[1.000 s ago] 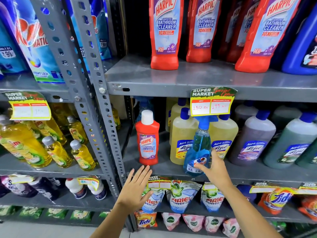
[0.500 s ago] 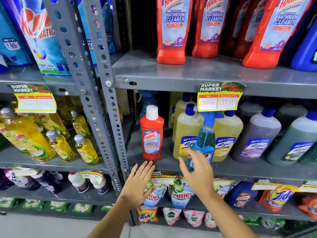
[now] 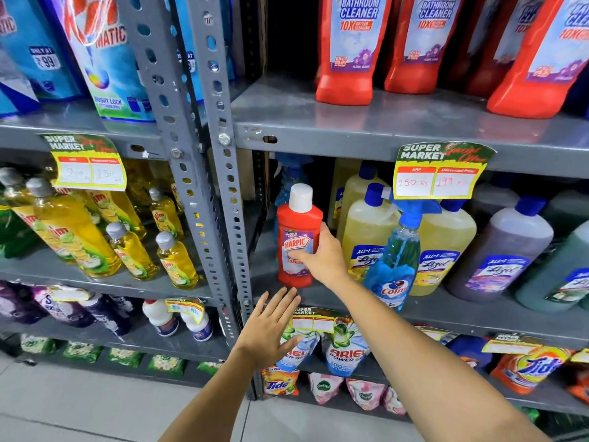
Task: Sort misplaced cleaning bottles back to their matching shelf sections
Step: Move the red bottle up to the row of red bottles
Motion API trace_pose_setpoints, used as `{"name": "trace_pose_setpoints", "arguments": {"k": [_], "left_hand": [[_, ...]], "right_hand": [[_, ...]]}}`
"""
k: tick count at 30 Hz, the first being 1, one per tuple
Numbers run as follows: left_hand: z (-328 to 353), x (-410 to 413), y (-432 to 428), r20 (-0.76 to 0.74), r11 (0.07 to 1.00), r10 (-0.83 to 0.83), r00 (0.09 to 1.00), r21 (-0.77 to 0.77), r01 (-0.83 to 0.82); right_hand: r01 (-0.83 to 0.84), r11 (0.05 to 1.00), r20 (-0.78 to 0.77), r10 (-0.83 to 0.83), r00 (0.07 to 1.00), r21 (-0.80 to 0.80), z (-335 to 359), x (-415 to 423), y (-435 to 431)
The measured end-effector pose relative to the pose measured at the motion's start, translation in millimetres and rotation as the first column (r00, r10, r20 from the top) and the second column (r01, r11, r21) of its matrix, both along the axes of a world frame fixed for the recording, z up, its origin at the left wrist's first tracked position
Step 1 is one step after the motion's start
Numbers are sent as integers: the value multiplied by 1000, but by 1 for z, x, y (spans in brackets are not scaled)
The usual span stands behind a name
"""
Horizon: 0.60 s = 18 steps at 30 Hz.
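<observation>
A small red Harpic bottle [image 3: 294,218] with a white cap stands upright at the left end of the middle shelf [image 3: 446,309], among yellow Lizol bottles [image 3: 366,231]. My right hand [image 3: 322,256] is wrapped around its lower right side, thumb across the label. My left hand [image 3: 271,327] hovers open below it, fingers spread in front of the shelf edge, holding nothing. A blue Colin spray bottle [image 3: 393,266] stands just right of my right wrist. Large red Harpic bathroom cleaner bottles [image 3: 347,59] line the shelf above.
A grey perforated upright post [image 3: 223,186] divides the racks. Yellow dish-liquid bottles [image 3: 127,253] fill the left rack's middle shelf. Purple and green Lizol bottles [image 3: 500,250] stand at the right. Ariel and Tide pouches [image 3: 344,352] hang below. A price tag [image 3: 436,173] hangs from the upper shelf.
My right hand moved left, away from the blue spray bottle, and closed on the small red Harpic bottle. My left hand stayed open below the shelf edge. The camera moved closer.
</observation>
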<state>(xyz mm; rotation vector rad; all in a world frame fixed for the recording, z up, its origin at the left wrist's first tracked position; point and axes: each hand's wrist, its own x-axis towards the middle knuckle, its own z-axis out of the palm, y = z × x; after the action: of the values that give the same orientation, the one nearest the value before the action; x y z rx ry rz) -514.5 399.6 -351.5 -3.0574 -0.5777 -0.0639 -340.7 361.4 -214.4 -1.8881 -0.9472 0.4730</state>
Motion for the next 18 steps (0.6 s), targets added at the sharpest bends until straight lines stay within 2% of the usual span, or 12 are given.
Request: {"name": "trace_pose_setpoints", "arguments": {"k": [6,9,13,15,16,18], "left_hand": [[2,0,-1,-36,1000,-6,999,-12,6],[8,1,0,-92,1000,5,996,-19,-6],[37,7,-7,-93,997,6,996,-81,-13],[72,15,-13,33,994,-30,999,-103,33],[94,19,-17,144,991,-73,987,-102,88],[147,31,-25,444,974,-197,874,-13,226]], "right_hand": [[62,996,8,-63,998,69,8,-10,-23],[114,974,-38,-108,993,195,37,-23,-49],[64,901,-54,-46,998,430,102,-41,-92],[35,845,-14,-33,999,534,143,-44,-115],[24,815,-6,-25,1000,579,162,-43,-125],[0,743,33,-30,999,669,204,-37,-145]]}}
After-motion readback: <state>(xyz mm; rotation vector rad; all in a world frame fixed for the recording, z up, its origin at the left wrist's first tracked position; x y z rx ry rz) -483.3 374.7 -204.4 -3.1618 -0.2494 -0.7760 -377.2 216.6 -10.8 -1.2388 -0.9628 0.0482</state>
